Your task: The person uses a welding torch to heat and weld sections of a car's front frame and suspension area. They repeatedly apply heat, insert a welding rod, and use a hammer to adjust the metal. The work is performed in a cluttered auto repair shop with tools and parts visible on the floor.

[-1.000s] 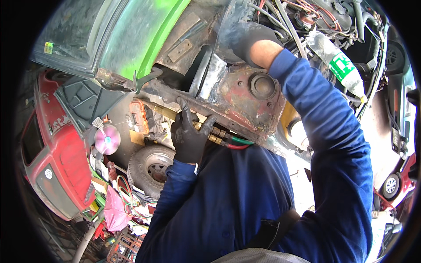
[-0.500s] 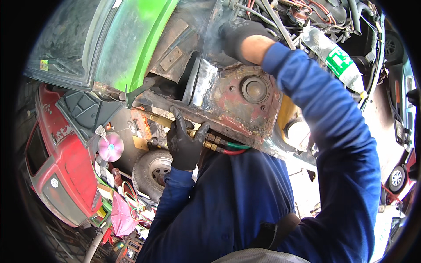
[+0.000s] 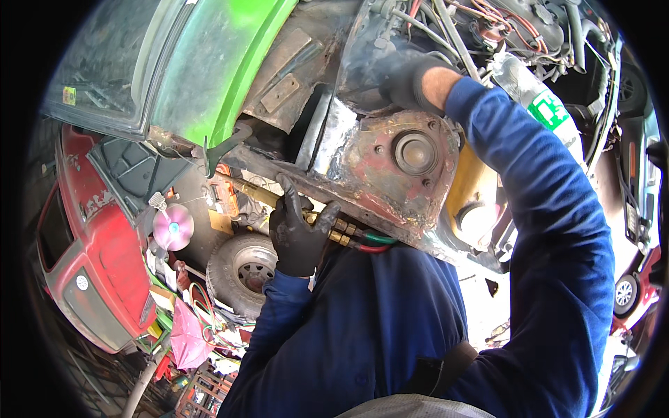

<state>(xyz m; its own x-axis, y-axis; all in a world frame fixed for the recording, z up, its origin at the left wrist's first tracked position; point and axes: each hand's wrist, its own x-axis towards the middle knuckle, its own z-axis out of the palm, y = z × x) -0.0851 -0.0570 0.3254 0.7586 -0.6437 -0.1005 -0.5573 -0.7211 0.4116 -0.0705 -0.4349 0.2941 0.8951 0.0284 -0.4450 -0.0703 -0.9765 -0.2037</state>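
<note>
My left hand point(image 3: 300, 238), in a black glove, is closed around a brass cutting or welding torch point(image 3: 256, 191), with its index finger stretched along the car's body edge. Red and green hoses point(image 3: 376, 244) run from the torch's brass fittings toward my lap. My right hand point(image 3: 411, 80), gloved too, reaches into the engine bay beside the inner body panel point(image 3: 359, 66). Motion smears its fingers, so whether it holds anything is hidden. Between my hands lies the rusty strut tower point(image 3: 390, 139) with a round mount point(image 3: 416, 153), next to a bright bare-metal strip point(image 3: 334, 136).
A green car panel point(image 3: 237, 83) and windscreen stand at the upper left. Wires and a plastic bottle point(image 3: 547, 108) with a green label lie in the engine bay. A loose wheel point(image 3: 244, 272), a hanging disc point(image 3: 173, 227) and a red vehicle point(image 3: 104, 230) are at the left.
My right hand has shifted slightly right and downward in the picture, and its fingers are more blurred. The view has moved a little. My left hand keeps its hold on the torch.
</note>
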